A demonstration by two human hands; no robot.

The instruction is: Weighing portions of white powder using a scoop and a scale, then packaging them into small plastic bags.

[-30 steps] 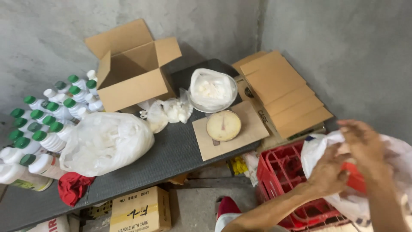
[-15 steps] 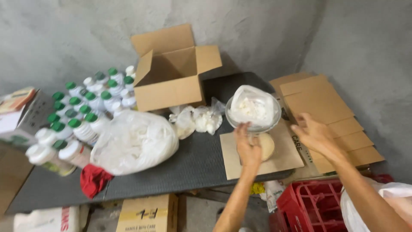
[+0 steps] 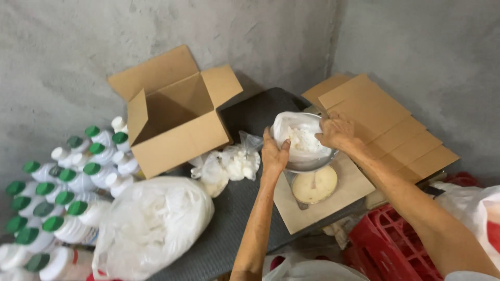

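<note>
My left hand [image 3: 273, 154] grips the near left rim of a metal bowl [image 3: 312, 165] lined with a white plastic bag [image 3: 298, 136] holding white lumps. My right hand [image 3: 337, 131] holds the bowl's far right rim, fingers on the bag. The bowl is just above a round pale disc [image 3: 315, 186] lying on a cardboard sheet [image 3: 344, 198]. Two small clear bags of white pieces [image 3: 229, 164] lie to the left on the dark table [image 3: 234, 229].
An open cardboard box [image 3: 172, 117] stands at the back of the table. Several white bottles with green caps [image 3: 67, 182] crowd the left. A large white bag [image 3: 151, 224] lies front left. Flattened cardboard boxes [image 3: 385, 122] are stacked right, above a red crate [image 3: 385, 244].
Both hands came from the white bag at the red crate up to the table and took hold of the bowl. The view swung left and closer.
</note>
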